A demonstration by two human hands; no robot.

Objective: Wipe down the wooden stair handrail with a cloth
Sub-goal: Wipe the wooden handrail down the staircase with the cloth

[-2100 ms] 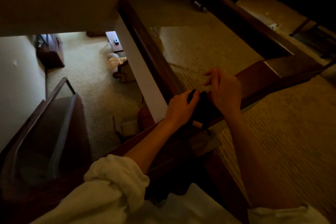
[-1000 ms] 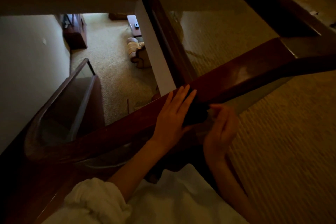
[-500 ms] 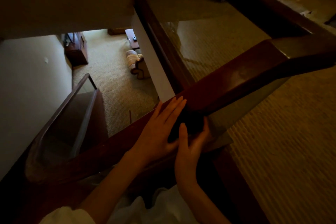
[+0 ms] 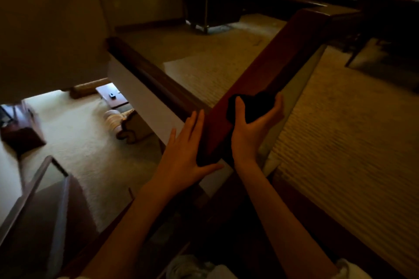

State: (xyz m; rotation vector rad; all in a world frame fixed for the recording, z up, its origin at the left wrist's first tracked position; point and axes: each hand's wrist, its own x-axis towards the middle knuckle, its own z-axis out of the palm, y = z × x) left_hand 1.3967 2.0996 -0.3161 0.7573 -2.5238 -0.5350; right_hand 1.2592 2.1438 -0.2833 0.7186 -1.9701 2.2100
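— Nearest first: how are the hands held?
— The left hand (image 4: 186,156) is laid flat, fingers straight, against the left side of the handrail (image 4: 272,68). The dark cloth (image 4: 258,103) is gripped by the right hand (image 4: 249,136), thumb over it.
— Where is the cloth found?
— On top of the handrail, just beyond the left hand. Carpet (image 4: 351,120) is seen farther off.

Reddish-brown handrail (image 4: 267,75) — cloth (image 4: 254,106) seemingly black — beige ribbed carpet (image 4: 340,133).

Beige carpet (image 4: 340,142), rolled-arm chair (image 4: 127,125) and low table (image 4: 111,97) downstairs
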